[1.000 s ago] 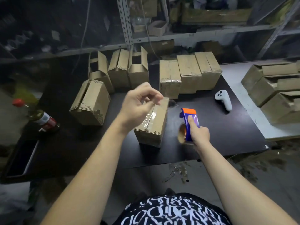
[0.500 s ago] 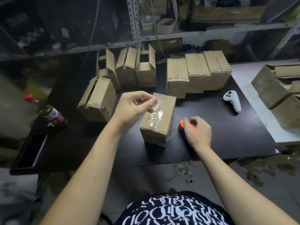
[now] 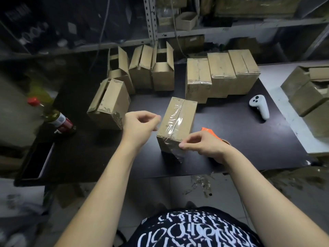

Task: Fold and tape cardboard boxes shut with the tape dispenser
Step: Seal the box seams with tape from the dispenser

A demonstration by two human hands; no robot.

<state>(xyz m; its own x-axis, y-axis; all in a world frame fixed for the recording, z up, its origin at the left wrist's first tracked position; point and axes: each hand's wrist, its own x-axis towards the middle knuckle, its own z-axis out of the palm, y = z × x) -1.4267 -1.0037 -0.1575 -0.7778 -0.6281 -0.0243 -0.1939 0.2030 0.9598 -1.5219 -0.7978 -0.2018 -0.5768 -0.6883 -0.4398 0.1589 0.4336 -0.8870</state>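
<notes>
The right hand [image 3: 204,147] pinches clear tape [image 3: 175,151] at the near end of the taped box [image 3: 185,114]. The box lies on the black table [image 3: 240,148], its long axis running away, far end angled slightly right. The left hand [image 3: 140,124] hovers curled beside it, and I cannot tell whether it holds anything. The tape dispenser [image 3: 211,133] lies behind the right hand.

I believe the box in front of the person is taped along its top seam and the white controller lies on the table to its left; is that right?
Not quite. The head view shows the white controller lying on the table to the right of the box, not its left. The box is indeed taped along its top seam.
</notes>
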